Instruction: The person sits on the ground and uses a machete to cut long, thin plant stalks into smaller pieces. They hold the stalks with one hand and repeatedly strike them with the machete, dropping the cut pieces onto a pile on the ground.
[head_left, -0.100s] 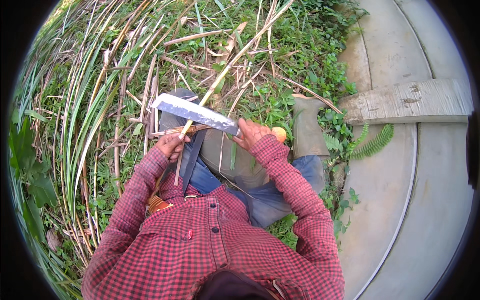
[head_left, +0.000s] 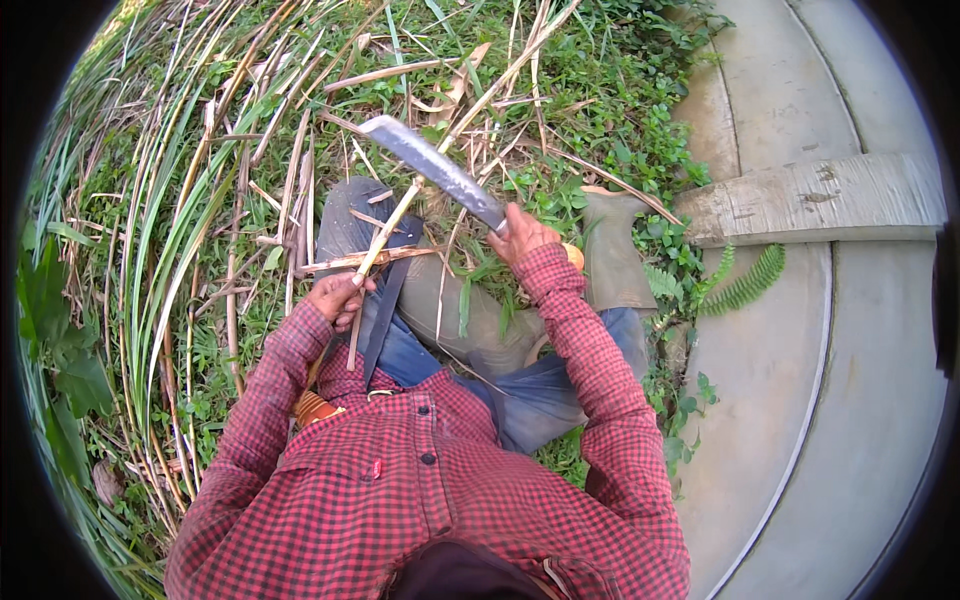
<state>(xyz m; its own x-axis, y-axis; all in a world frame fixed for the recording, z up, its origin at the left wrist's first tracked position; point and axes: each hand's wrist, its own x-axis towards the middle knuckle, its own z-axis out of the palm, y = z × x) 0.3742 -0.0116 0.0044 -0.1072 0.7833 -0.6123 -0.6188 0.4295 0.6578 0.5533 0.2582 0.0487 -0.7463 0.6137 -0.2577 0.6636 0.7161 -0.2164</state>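
We have a long pale stalk (head_left: 398,213) slanting from in front of the lap up and right, over the bent leg toward the litter beyond. Left hand (head_left: 338,298) is closed around it near its lower end, fingers curled in, with a short stub poking out below the fist toward the belt. Right hand (head_left: 524,236) has a full wrap on the big knife (head_left: 458,186), a rounded orange end (head_left: 573,257) showing just beyond that hand. We see the grey blade pointing up and left, crossing above the stalk well past the left hand; we can't tell if metal touches it. A split brown piece (head_left: 340,263) lies across the leg just above the left hand, near a dark strap (head_left: 388,315). Under that we note blue jeans (head_left: 548,408), an olive-grey boot (head_left: 616,250) off to the right, and a red-and-black checked shirt (head_left: 340,510) with an orange item (head_left: 313,408) at its waist. Farther out, we get long grass (head_left: 150,270) and dry stems on the left, concrete slabs (head_left: 770,400) on the right, a weathered grey beam (head_left: 810,200) across them, and a fern (head_left: 745,287) just below the beam.
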